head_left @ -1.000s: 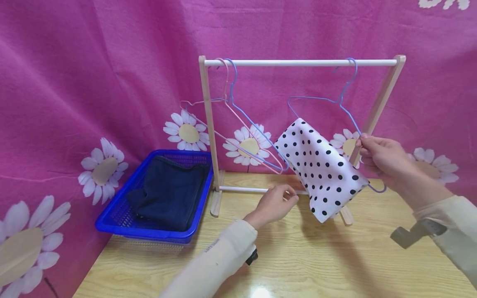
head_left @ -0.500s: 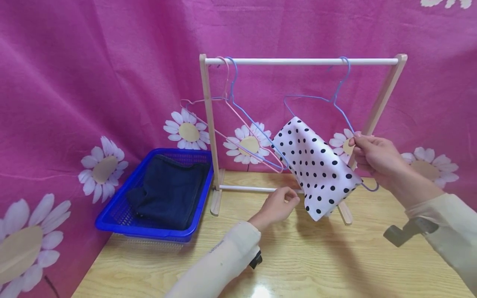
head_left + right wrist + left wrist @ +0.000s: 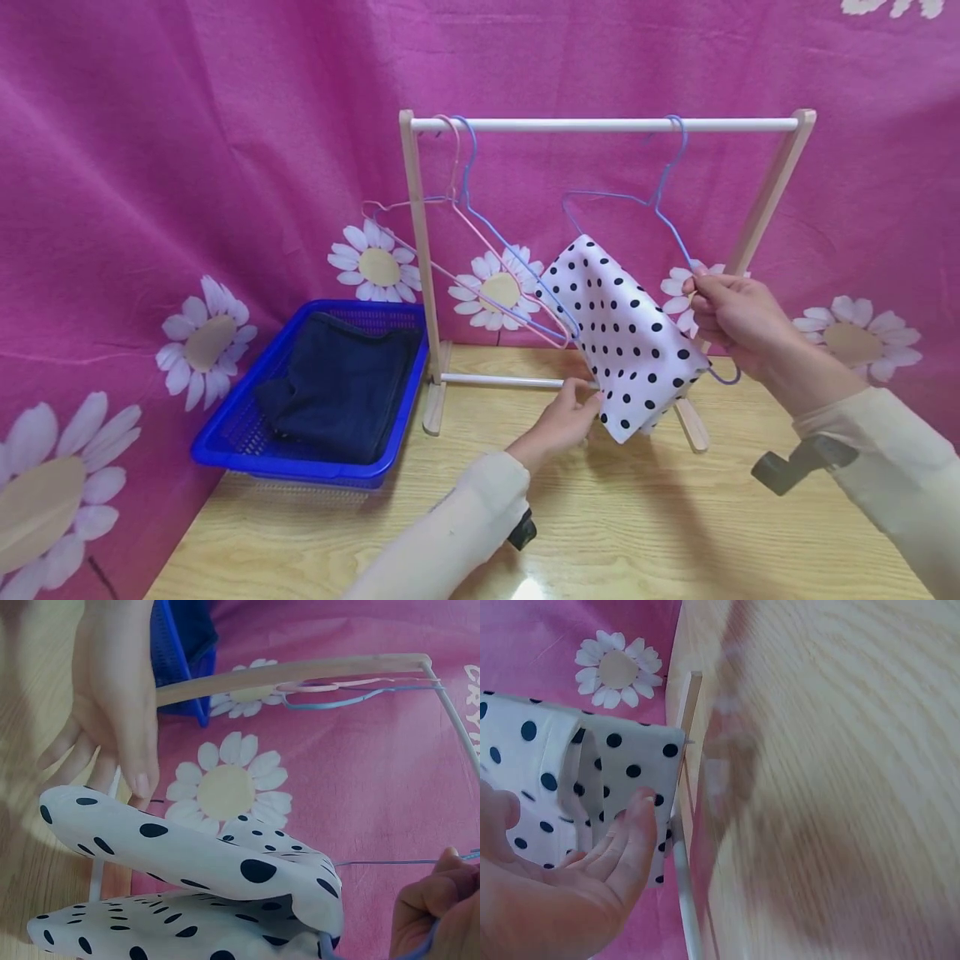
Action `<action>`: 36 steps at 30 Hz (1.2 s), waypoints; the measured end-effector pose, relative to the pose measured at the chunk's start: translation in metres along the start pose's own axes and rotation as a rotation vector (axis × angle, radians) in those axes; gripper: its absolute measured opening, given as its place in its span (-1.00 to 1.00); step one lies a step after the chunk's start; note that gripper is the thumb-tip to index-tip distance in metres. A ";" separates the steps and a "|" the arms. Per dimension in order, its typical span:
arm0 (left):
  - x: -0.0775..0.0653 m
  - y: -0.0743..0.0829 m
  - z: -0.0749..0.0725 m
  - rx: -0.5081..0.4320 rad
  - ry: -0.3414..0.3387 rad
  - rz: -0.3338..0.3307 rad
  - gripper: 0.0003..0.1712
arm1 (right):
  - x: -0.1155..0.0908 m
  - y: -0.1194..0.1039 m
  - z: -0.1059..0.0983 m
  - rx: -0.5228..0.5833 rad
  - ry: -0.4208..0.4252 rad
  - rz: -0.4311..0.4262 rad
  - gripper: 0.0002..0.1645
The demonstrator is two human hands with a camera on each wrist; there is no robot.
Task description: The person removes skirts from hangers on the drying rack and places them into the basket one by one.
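Note:
A white cloth with black polka dots (image 3: 626, 333) hangs folded over a blue hanger (image 3: 670, 221), which hooks on the rack's top bar. My right hand (image 3: 742, 317) pinches the hanger's sloping right side between thumb and fingers. At the cloth's lower left edge is my left hand (image 3: 562, 419). In the left wrist view the left fingers (image 3: 634, 840) are extended beside the cloth, thumb apart; whether they touch it I cannot tell. The right wrist view shows the cloth's two layers (image 3: 187, 847) hanging apart.
The rack has wooden posts (image 3: 422, 250) and a white top bar (image 3: 562, 125). At its left end hang a pink hanger (image 3: 491, 242) and another blue hanger (image 3: 510, 250). A blue basket (image 3: 213, 446) holds dark folded fabric (image 3: 345, 392) on the wooden table (image 3: 637, 533).
My right hand has moved left, and the blue hanger with the dotted cloth has slid left along the bar. The cloth now meets my left hand's position, which has shifted only slightly.

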State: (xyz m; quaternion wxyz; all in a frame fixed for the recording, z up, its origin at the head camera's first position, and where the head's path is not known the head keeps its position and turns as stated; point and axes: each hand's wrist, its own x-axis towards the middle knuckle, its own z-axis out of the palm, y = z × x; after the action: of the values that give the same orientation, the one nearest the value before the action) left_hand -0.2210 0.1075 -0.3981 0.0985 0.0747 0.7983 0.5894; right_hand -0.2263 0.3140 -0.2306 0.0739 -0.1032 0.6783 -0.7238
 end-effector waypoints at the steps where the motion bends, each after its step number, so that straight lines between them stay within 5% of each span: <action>1: 0.000 0.000 0.002 -0.004 0.000 -0.012 -0.47 | 0.000 0.000 0.001 0.005 -0.001 0.004 -0.54; 5: 0.000 -0.002 0.008 -0.085 -0.007 -0.047 -0.43 | 0.002 0.000 0.005 0.033 -0.014 0.009 -0.55; 13: 0.005 -0.001 0.011 -0.484 -0.050 -0.173 -0.42 | 0.003 0.002 0.010 0.025 -0.013 0.019 -0.56; 17: 0.007 -0.003 0.010 -0.599 -0.047 -0.184 -0.50 | 0.004 0.003 0.010 0.015 -0.015 0.015 -0.56; 23: 0.009 -0.008 0.004 -0.620 -0.011 -0.186 -0.54 | 0.004 0.004 0.007 0.009 -0.031 0.024 -0.55; 36: 0.014 -0.006 -0.021 -0.711 -0.063 -0.177 -0.45 | 0.004 0.001 0.003 -0.008 -0.043 0.060 -0.53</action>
State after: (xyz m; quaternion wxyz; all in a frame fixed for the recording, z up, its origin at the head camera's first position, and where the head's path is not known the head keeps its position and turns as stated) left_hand -0.2400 0.0892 -0.3987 0.1936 -0.0155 0.5436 0.8166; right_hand -0.2293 0.3097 -0.2315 0.1097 -0.0989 0.6821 -0.7162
